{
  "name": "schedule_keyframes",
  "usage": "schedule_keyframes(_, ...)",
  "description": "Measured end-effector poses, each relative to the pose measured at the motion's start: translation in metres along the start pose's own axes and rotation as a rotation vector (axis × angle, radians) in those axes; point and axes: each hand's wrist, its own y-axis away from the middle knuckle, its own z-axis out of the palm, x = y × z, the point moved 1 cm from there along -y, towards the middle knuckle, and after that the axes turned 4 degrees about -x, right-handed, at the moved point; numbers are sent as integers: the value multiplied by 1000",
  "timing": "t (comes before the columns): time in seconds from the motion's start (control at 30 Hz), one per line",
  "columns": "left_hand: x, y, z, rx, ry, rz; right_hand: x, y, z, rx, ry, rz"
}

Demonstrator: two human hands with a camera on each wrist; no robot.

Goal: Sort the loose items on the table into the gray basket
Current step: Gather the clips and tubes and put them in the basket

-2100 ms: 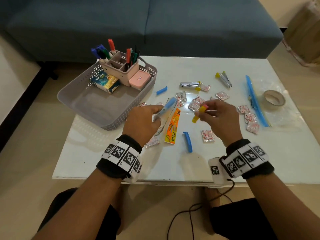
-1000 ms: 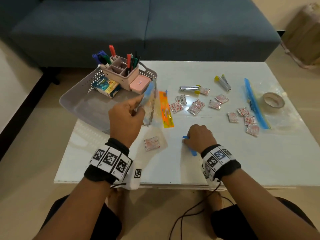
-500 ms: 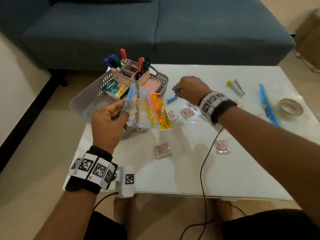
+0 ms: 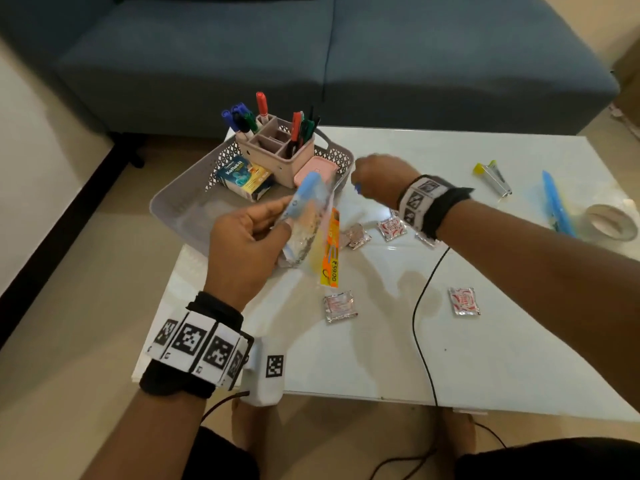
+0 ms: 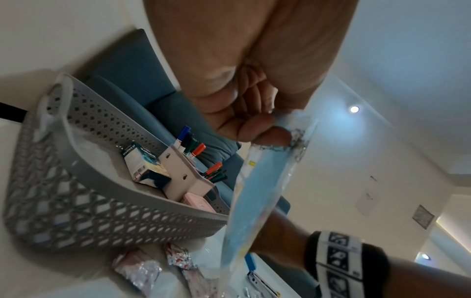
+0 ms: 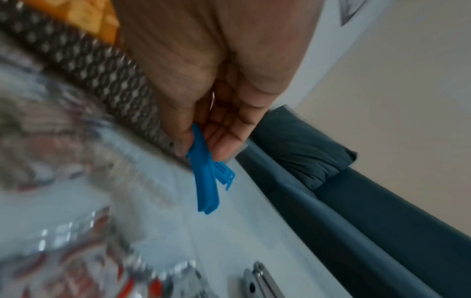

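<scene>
The near half of the gray perforated plastic basket (image 4: 180, 206) is left bare — its far end is taken up by a beige compartmented pen holder (image 4: 273, 147), a blue printed carton (image 4: 242, 176) and a pink lidded box (image 4: 317, 169). The way in over the right rim is crossed by a clear zip bag with a blue seal strip (image 4: 306, 216) and flanked by the right hand (image 4: 381, 180). Foil sachets (image 4: 391, 228) are scattered across the white glossy table (image 4: 502, 358) — its near right part is open.
</scene>
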Motion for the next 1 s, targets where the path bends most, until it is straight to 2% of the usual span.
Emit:
schedule_keyframes(0.1, 2, 3, 12, -70, 10, -38, 7, 62, -42, 390, -377, 115)
schedule_keyframes(0.2, 3, 3, 27, -127, -29, -62, -18, 153, -70, 803, -792, 245)
schedule_keyframes(0.23, 3, 3, 33, -155, -42, -64, -33, 176, -72, 882, -907, 248)
schedule_keyframes(0.3, 3, 5, 43, -208, -75, -64, -60, 199, -67, 951, -1098, 246)
schedule_keyframes(0.43, 1, 6, 59, -274, -145, -58, -89, 192, -41, 972, -1241, 317)
schedule_keyframes(0.53, 2, 6, 65, -306, -163, -79, -95, 186, -17, 906, -1195, 423)
schedule_keyframes(0.7, -1, 4, 67, -323, -218, -95, -79, 185, -12, 838, -1133, 467)
schedule_keyframes(0.87, 0, 5, 74, -300, -237, -67, -70, 184, -9, 702, -1153, 515)
schedule_keyframes(1.0, 2, 7, 78, -316, -254, -26, -71, 181, -7, 539, -1178, 487)
